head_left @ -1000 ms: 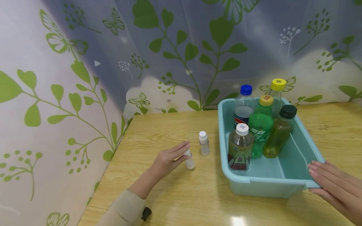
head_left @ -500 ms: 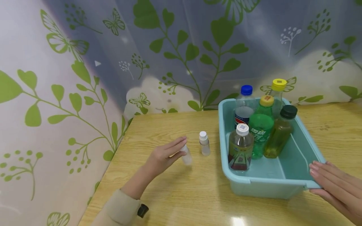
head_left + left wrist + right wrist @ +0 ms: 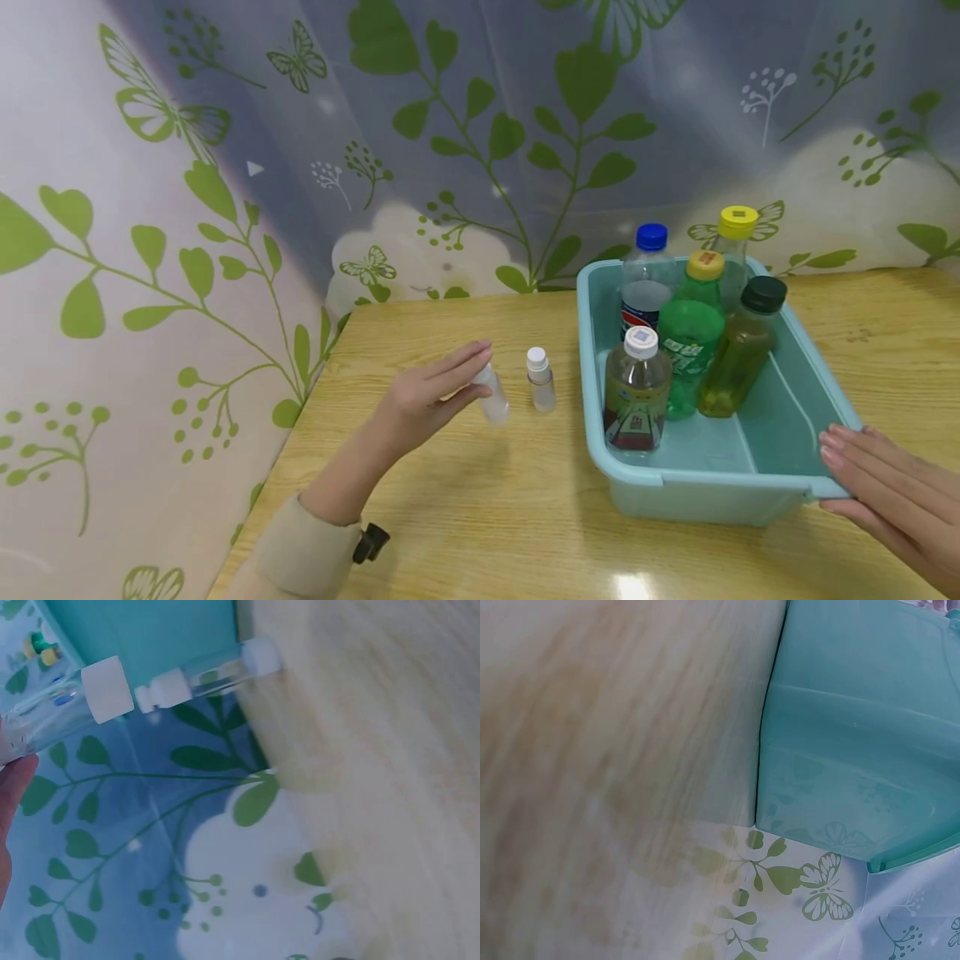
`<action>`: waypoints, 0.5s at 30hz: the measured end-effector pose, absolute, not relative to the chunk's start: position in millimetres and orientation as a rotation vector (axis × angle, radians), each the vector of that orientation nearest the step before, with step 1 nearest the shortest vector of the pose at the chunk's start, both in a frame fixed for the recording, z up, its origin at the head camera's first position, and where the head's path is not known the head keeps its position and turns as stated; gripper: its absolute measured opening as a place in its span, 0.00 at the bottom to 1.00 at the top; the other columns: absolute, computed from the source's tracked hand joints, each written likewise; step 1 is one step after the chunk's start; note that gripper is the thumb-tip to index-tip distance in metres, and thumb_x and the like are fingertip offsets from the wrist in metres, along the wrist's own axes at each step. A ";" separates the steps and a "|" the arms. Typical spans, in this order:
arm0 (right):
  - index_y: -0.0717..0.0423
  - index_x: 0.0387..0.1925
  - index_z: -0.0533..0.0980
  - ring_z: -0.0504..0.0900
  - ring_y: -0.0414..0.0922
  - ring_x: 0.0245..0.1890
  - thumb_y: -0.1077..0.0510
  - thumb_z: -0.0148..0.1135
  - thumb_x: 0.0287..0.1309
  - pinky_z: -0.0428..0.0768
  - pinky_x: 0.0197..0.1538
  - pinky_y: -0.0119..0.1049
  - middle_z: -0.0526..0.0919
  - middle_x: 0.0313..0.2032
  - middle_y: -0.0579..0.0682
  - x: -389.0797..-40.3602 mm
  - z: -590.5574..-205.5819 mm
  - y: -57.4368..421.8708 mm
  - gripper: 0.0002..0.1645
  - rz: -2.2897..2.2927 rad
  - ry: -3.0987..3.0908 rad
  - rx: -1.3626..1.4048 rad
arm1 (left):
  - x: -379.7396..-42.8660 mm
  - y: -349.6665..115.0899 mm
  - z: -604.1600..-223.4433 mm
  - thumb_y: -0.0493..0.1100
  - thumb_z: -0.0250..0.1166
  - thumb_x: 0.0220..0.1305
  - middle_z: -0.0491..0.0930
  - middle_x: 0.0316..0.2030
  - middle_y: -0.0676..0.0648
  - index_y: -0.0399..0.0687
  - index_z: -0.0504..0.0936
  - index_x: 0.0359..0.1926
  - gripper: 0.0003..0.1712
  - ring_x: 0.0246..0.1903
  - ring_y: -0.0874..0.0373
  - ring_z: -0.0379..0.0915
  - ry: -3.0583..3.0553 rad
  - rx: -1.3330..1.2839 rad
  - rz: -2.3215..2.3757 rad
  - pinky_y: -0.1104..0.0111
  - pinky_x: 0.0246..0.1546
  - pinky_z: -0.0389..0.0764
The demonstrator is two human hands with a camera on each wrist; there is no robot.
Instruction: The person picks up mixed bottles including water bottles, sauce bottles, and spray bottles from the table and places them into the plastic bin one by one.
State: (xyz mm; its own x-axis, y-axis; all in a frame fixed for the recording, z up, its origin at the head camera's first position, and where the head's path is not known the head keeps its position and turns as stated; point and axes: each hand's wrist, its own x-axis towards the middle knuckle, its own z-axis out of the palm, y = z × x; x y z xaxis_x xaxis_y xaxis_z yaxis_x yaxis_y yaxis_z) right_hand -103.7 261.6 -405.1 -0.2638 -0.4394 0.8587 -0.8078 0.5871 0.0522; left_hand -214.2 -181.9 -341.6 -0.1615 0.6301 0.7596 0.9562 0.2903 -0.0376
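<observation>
My left hand [image 3: 431, 396] pinches a small clear bottle [image 3: 495, 404] by its top, between thumb and fingers. The bottle hangs slightly tilted above the wooden table. In the left wrist view, the fingers [image 3: 16, 787] show at the left edge, and the held bottle [image 3: 56, 712] has a whitish lower end. A second small bottle [image 3: 542, 390] with a white cap stands upright between it and the light-blue plastic tub [image 3: 626, 477]. My right hand [image 3: 896, 496] grips the tub's front right corner, fingers over the rim and thumb below. The right wrist view shows only the tub's outside [image 3: 847, 750], no hand.
Inside the tub stand several drink bottles: a blue-capped one [image 3: 648, 279], a green one [image 3: 690, 333], a dark-capped one [image 3: 742, 350], a white-capped one [image 3: 637, 392] and a yellow-capped one [image 3: 733, 242]. A patterned curtain [image 3: 450, 125] hangs behind the table [image 3: 465, 533].
My left hand has lifted the small bottle off the table and shifted it slightly back and left. The right hand and the tub have stayed in place.
</observation>
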 end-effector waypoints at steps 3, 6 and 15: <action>0.73 0.48 0.77 0.70 0.43 0.63 0.47 0.49 0.69 0.61 0.68 0.33 0.79 0.51 0.64 -103.3 -404.8 262.3 0.30 0.496 -1.907 1.005 | -213.2 -178.4 -332.6 0.41 0.62 0.64 0.80 0.48 0.34 0.38 0.77 0.58 0.22 0.40 0.51 0.83 -1.854 -1.444 -0.606 0.76 0.37 0.81; 0.73 0.48 0.78 0.71 0.44 0.63 0.47 0.49 0.69 0.62 0.67 0.33 0.80 0.50 0.64 -103.6 -404.8 261.9 0.30 0.501 -1.895 1.011 | -211.9 -174.4 -323.0 0.40 0.62 0.64 0.80 0.49 0.35 0.40 0.74 0.61 0.24 0.43 0.50 0.82 -1.823 -1.476 -0.587 0.75 0.38 0.81; 0.74 0.48 0.77 0.72 0.45 0.62 0.48 0.49 0.68 0.62 0.67 0.33 0.80 0.50 0.65 -104.5 -403.5 260.5 0.30 0.511 -1.870 1.022 | -212.0 -159.5 -293.5 0.38 0.68 0.58 0.81 0.49 0.37 0.42 0.76 0.60 0.27 0.45 0.54 0.82 -1.769 -1.568 -0.554 0.77 0.37 0.80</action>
State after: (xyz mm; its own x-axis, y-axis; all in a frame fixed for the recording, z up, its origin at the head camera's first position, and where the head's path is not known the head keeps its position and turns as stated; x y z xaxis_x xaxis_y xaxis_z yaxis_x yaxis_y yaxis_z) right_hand -104.5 260.5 -403.5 -0.2378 -0.4398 0.8661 -0.8191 0.5700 0.0645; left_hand -212.0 -159.5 -293.5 -0.0239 0.6769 0.7357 0.9757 0.1762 -0.1305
